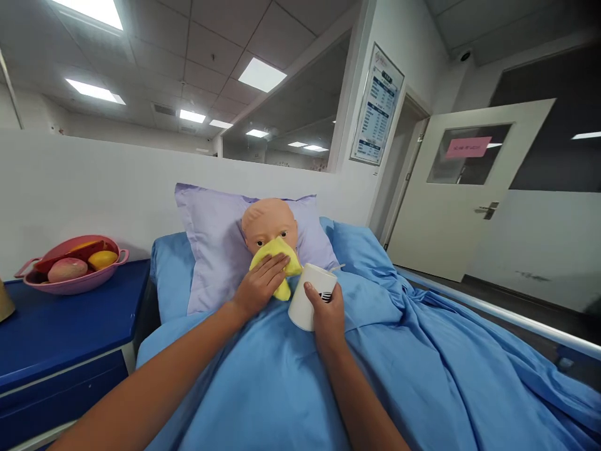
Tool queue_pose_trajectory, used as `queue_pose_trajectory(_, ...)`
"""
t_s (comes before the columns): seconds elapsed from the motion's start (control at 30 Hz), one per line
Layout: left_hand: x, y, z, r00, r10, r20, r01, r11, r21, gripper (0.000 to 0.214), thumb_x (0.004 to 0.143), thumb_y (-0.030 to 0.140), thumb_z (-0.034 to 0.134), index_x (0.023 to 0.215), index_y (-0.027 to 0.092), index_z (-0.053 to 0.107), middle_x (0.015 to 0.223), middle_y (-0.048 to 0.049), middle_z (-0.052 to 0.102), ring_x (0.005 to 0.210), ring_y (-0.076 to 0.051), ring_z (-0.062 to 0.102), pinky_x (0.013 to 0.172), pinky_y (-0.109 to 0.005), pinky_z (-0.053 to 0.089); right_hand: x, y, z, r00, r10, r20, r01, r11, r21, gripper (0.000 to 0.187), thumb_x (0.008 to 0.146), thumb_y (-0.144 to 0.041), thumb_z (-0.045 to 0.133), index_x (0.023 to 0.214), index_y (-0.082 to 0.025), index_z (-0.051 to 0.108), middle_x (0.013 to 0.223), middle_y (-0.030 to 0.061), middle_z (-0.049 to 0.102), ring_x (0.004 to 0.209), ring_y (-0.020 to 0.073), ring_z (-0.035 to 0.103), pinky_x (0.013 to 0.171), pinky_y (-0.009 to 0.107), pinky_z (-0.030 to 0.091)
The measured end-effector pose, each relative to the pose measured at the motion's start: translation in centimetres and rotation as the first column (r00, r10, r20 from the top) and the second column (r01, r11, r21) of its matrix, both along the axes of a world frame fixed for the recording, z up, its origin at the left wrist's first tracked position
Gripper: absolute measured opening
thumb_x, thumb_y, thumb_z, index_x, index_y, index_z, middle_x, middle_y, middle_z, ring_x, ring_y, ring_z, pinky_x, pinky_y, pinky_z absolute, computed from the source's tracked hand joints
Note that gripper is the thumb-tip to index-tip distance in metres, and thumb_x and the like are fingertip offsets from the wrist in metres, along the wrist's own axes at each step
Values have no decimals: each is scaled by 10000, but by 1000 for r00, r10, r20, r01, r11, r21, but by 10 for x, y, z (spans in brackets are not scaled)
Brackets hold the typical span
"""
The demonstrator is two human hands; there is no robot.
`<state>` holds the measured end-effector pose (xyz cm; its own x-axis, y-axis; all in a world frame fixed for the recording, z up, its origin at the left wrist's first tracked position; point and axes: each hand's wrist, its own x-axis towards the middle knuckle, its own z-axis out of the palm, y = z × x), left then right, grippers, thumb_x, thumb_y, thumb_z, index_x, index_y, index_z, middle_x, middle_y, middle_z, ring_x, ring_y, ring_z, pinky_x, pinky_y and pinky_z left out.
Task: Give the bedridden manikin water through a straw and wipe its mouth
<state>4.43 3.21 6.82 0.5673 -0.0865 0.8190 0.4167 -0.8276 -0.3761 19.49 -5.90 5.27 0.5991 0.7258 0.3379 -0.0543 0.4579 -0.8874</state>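
Observation:
A bald patient manikin (270, 219) lies with its head on a lilac pillow (211, 244). My left hand (265, 282) presses a yellow cloth (288, 252) over the manikin's mouth and nose, fingers together on top of it. Its eyes show above the cloth; the mouth is hidden. Just right of the cloth, my right hand (328, 313) grips a white mug (305, 300) with dark printed lines, tilted slightly above the blue quilt (291, 382). A thin pale stick or straw end pokes out behind the mug's rim. What the mug contains cannot be seen.
To the left stands a blue bedside cabinet (94, 319) bearing a pink basket (79, 285) of fruit. A brown object (4, 304) is cut off at the left edge. A bed rail (507, 313) runs along the right, with an open door (462, 232) beyond.

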Motion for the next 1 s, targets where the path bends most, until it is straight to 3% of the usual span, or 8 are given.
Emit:
queue_pose_trajectory(0.1,-14,1,-29,1000,19,0,-19,996,-84,295,945,110,424,1207,137,556,1316,-111,599,1296,-220,486,1064,-458,456,-1,-1,3,1000,2,0,-2,1000,-9,563,624,-480,788,1060,-204,564,856,16,649,679,179,612,605,312,530)
queue_pose_trajectory(0.2,-24,-9,-33,1000,-9,22,13,988,-154,256,936,86,411,1104,147,595,1275,-111,628,1241,-210,540,1034,-437,485,0,-2,3,1000,25,-4,-25,1000,-12,574,639,-487,776,1090,-210,553,865,20,649,692,194,624,612,330,535)
queue_pose_trajectory(0.37,-20,-33,12,971,-167,173,190,974,-124,184,909,58,440,1014,151,559,1343,-151,564,1358,-251,403,1083,-517,422,1,1,-1,999,13,43,-14,1000,15,554,662,-478,767,1101,-214,557,923,31,661,748,200,627,679,341,528)
queue_pose_trajectory(0.5,-4,-27,32,976,-138,168,147,988,-41,211,922,81,423,1057,155,568,1380,-141,534,1391,-258,348,1099,-537,390,-3,-2,2,999,-2,35,1,1000,30,544,671,-469,754,1107,-206,562,922,29,659,763,201,624,692,343,519)
queue_pose_trajectory(0.63,1,-2,1,999,-4,-34,4,1000,-12,239,939,117,446,1119,149,600,1335,-94,587,1353,-219,411,1104,-452,405,-5,-5,7,1000,15,10,-16,999,29,539,653,-453,770,1082,-204,559,908,25,657,738,189,617,661,326,522)
queue_pose_trajectory(0.8,-18,5,-43,999,27,38,-22,990,-141,266,937,104,425,1099,162,628,1219,-77,665,1214,-208,550,1025,-434,480,-2,-4,5,998,52,25,-52,998,21,555,645,-442,783,1087,-202,549,884,19,655,746,195,627,651,324,535)
queue_pose_trajectory(0.9,-29,-7,-43,997,-32,77,47,978,-202,350,931,55,334,1085,166,628,1177,-90,677,1209,-209,553,994,-446,507,-1,-2,3,998,37,58,-39,999,36,517,665,-434,771,1072,-204,551,893,16,650,765,193,624,664,320,532)
queue_pose_trajectory(1.0,-28,-25,-23,971,-124,202,167,964,-208,399,908,5,294,1053,170,626,1114,-94,683,1286,-231,487,1021,-497,484,-1,-2,2,996,10,87,-13,999,44,479,684,-434,757,1055,-209,555,904,10,650,770,188,617,677,316,521)
